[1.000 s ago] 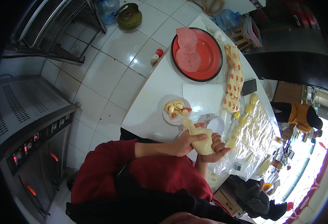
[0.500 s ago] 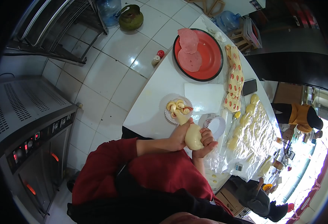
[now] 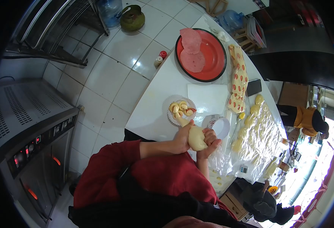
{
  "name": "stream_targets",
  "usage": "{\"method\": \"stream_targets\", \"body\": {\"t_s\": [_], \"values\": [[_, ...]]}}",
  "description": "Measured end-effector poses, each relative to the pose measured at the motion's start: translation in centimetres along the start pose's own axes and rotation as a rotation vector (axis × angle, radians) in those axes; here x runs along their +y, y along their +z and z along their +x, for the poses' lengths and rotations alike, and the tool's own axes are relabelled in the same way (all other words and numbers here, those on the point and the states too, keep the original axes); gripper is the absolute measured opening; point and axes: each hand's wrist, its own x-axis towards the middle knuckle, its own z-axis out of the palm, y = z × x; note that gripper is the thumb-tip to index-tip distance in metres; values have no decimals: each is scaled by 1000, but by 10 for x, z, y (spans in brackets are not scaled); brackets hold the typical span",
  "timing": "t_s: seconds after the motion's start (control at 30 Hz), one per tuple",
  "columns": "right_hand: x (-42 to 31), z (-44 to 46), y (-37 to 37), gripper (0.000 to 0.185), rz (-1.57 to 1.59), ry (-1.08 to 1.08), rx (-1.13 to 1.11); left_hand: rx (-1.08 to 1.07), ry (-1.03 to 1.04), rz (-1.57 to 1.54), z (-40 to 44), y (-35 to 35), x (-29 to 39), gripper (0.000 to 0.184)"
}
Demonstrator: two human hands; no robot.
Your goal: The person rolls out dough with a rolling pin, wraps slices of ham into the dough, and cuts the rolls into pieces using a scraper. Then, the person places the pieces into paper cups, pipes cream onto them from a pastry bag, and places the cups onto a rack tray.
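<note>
A bag full of pale cream filling [image 3: 197,138] is gripped between both hands. My left hand [image 3: 182,136] is closed round its narrow end, whose tip points up-left at a roll. My right hand [image 3: 211,143] squeezes the bag's fat end, its fingers curled. The roll [image 3: 182,109] has several curled sections with pink edges and cream on top, and sits in a white fluted paper cup. The bag's tip touches or nearly touches it. Beside my right hand lies an empty paper cup [image 3: 221,127].
A red plate [image 3: 214,57] with pink meat slices, a white sheet [image 3: 208,98], a patterned packet [image 3: 238,76] and a phone [image 3: 254,87] lie on the table. Plastic film [image 3: 262,136] covers dough pieces. An oven [image 3: 34,125] stands left; two people are at the right.
Both hands and the bag have moved left and slightly up, bringing the tip over the roll. Since half a second ago they have barely shifted.
</note>
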Motion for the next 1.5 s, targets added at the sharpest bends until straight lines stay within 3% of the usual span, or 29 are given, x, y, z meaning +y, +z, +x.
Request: {"method": "stream_targets", "body": {"t_s": [0.4, 0.5, 0.63, 0.73, 0.8, 0.83, 0.87, 0.93, 1.0, 1.07, 1.2, 1.3, 1.33, 1.37, 1.4, 1.43, 1.5], "values": [[7, 8, 6, 46, -1, 15, 15, 16, 55, 53, 13, 1, 8, 24], [6, 12, 8, 46, -44, 13, 15, 62, -9, 41, 19, 1, 8, 24], [13, 12, 1, 46, -61, -54, 50, -101, -153, 58, 24, 1, 10, 26], [9, 28, -5, 44, 188, 61, 407, -189, -227, 149, 18, 19, 15, 30], [7, 54, -37, 45, 290, 88, 475, -253, -260, 177, 0, 37, 22, 34], [-4, 72, -42, 41, 366, 260, 564, -230, -287, 317, -9, 42, 26, 37], [-13, 94, -47, 39, 446, 430, 646, -293, -215, 458, -23, 45, 33, 37], [21, 129, -89, 39, 543, 659, 409, -424, -65, 737, -51, 44, 49, 38], [70, 157, -115, 44, 472, 803, 279, -285, 480, 1002, -57, 34, 68, 38], [83, 167, -116, 45, 293, 852, 209, -128, 899, 1203, -34, 1, 102, 36], [63, 172, -109, 54, -154, 937, 73, 51, 1008, 1640, -19, -19, 130, 33], [60, 136, -109, 58, -1042, 189, 79, 60, 1024, 1757, 0, -21, 131, 29], [16, 110, -78, 57, -1011, 123, 112, 73, 1024, 1775, 4, -15, 129, 28], [19, 95, -71, 52, -888, 278, -69, 88, 1022, 1793, 6, -7, 127, 26], [-1, 68, -43, 48, -826, 340, -111, 122, 875, 1792, 6, 5, 124, 24], [33, 51, -37, 46, -859, 192, -250, 164, 733, 1780, 3, 16, 121, 23], [71, 30, -24, 42, -880, 297, -390, 162, 957, 1917, 26, 3, 123, 19]]}}
